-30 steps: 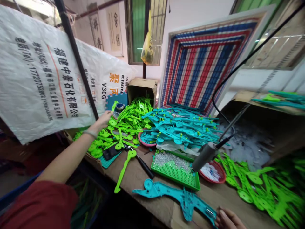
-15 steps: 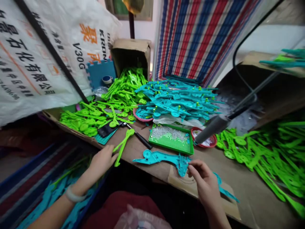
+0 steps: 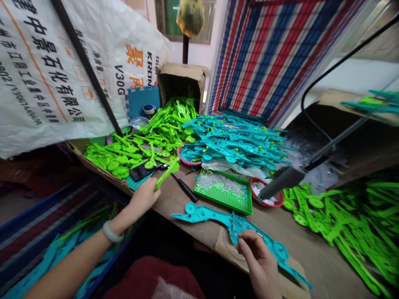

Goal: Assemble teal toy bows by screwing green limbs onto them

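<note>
My left hand (image 3: 144, 197) is closed around a narrow bright green plastic piece (image 3: 168, 171) with a round end, raised over the table's front edge. A long blue plastic part (image 3: 215, 216) with a round disc near each end lies across the table, partly over a piece of cardboard. Beside its wide middle section is my right hand (image 3: 260, 261), thumb and forefinger pinched together at the part's lower edge. Whatever sits between those fingertips is too small or hidden to make out. Behind the blue part stands a green tray (image 3: 222, 199) of small silvery metal pieces.
A black-handled tool (image 3: 185, 189) lies left of the tray. Heaped green pieces (image 3: 114, 155) fill the left, and stacked blue parts (image 3: 237, 139) rise behind. A red basket (image 3: 276, 202) stands under a grey rod (image 3: 282, 182). More green pieces (image 3: 343, 224) lie right.
My left hand has lifted and turned the green piece, now seen more edge-on. My right fingertips have shifted toward the blue part's lower edge. The whole view has also shifted.
</note>
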`<control>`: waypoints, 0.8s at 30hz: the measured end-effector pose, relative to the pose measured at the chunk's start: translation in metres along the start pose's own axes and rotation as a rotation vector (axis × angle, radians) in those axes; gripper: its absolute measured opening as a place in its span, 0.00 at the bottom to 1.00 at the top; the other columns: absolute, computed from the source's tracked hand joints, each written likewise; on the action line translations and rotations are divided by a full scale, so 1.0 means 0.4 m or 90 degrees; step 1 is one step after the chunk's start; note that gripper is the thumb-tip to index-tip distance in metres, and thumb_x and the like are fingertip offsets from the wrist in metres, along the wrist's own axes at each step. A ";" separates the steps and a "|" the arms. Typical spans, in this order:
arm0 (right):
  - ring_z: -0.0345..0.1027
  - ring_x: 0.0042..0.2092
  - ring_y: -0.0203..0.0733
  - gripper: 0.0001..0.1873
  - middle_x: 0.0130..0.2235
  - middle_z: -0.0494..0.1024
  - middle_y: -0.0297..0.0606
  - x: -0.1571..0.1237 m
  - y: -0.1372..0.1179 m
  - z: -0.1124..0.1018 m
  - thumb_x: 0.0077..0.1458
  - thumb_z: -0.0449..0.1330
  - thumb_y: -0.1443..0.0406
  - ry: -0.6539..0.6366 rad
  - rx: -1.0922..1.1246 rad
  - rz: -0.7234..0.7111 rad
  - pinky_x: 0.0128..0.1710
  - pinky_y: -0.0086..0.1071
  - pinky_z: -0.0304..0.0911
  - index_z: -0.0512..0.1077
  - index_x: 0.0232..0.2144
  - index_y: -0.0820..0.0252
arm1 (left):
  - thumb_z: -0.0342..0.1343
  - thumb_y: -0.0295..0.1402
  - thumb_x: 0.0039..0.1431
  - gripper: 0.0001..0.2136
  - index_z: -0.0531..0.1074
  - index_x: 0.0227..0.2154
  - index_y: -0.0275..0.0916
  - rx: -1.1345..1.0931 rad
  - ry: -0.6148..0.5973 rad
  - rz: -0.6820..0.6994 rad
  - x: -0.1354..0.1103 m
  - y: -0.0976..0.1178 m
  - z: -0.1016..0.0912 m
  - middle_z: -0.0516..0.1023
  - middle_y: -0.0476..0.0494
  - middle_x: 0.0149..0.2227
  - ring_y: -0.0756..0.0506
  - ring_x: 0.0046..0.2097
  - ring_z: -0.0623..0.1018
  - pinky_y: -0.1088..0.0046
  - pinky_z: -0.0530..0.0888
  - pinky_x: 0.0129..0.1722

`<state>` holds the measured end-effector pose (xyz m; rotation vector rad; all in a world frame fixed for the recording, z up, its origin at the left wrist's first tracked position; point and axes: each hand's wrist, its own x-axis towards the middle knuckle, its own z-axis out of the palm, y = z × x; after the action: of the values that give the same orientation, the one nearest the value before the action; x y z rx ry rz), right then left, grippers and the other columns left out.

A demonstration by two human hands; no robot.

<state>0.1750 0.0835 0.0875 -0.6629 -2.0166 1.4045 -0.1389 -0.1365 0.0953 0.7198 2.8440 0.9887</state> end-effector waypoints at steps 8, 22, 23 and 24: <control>0.64 0.28 0.37 0.15 0.29 0.74 0.36 0.053 -0.030 0.021 0.55 0.65 0.52 0.094 0.090 0.067 0.24 0.29 0.58 0.75 0.34 0.58 | 0.48 0.39 0.62 0.12 0.67 0.43 0.38 -0.397 -0.051 -0.012 0.124 0.228 -0.113 0.77 0.41 0.35 0.40 0.41 0.80 0.61 0.78 0.41; 0.64 0.31 0.34 0.11 0.29 0.71 0.30 0.008 -0.079 0.040 0.54 0.65 0.58 -0.018 0.243 0.184 0.32 0.29 0.61 0.71 0.30 0.58 | 0.61 0.44 0.61 0.26 0.67 0.60 0.41 -0.576 -0.626 0.002 -0.255 0.285 0.193 0.79 0.45 0.40 0.43 0.45 0.79 0.65 0.75 0.49; 0.64 0.31 0.34 0.10 0.29 0.71 0.30 0.003 -0.080 0.048 0.55 0.65 0.59 -0.037 0.240 0.184 0.32 0.29 0.62 0.71 0.30 0.58 | 0.61 0.44 0.61 0.25 0.68 0.58 0.41 -0.547 -0.595 0.037 -0.253 0.279 0.197 0.79 0.45 0.42 0.42 0.47 0.78 0.64 0.75 0.51; 0.65 0.32 0.34 0.09 0.29 0.71 0.31 -0.001 -0.081 0.059 0.55 0.64 0.60 -0.050 0.218 0.174 0.33 0.29 0.63 0.70 0.30 0.58 | 0.61 0.43 0.61 0.23 0.69 0.57 0.41 -0.528 -0.573 0.069 -0.253 0.275 0.200 0.79 0.44 0.45 0.41 0.50 0.78 0.64 0.74 0.53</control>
<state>0.1564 0.0575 0.1115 -0.7579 -1.7261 1.9074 0.0121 -0.0593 0.0866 0.8849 1.4754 1.2718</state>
